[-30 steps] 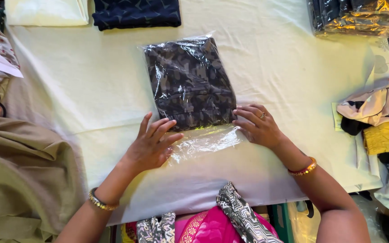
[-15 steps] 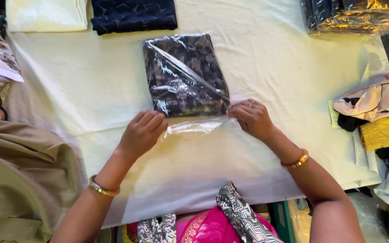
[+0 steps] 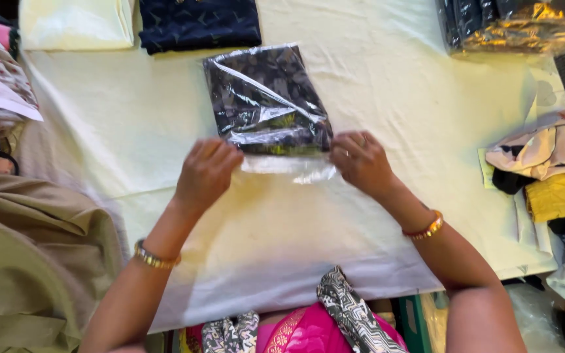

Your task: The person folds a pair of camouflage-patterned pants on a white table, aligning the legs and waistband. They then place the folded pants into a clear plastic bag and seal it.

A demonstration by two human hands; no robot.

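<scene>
A dark patterned folded garment in a clear plastic bag (image 3: pixel 266 98) lies on the pale cloth-covered table (image 3: pixel 393 117). My left hand (image 3: pixel 207 171) pinches the near left corner of the bag's open flap (image 3: pixel 289 167). My right hand (image 3: pixel 359 160) grips the near right corner of the same flap. The flap is lifted and folded up toward the garment. Both wrists wear gold bangles.
A dark blue folded garment (image 3: pixel 197 23) and a cream one (image 3: pixel 76 23) lie at the far edge. Bagged dark garments (image 3: pixel 511 26) sit far right. Loose clothes (image 3: pixel 554 167) pile at the right, olive fabric (image 3: pixel 27 255) at the left.
Both hands have moved away from me along the bag, going from pressing it flat to gripping the flap's corners. The flap has been raised and folded toward the garment.
</scene>
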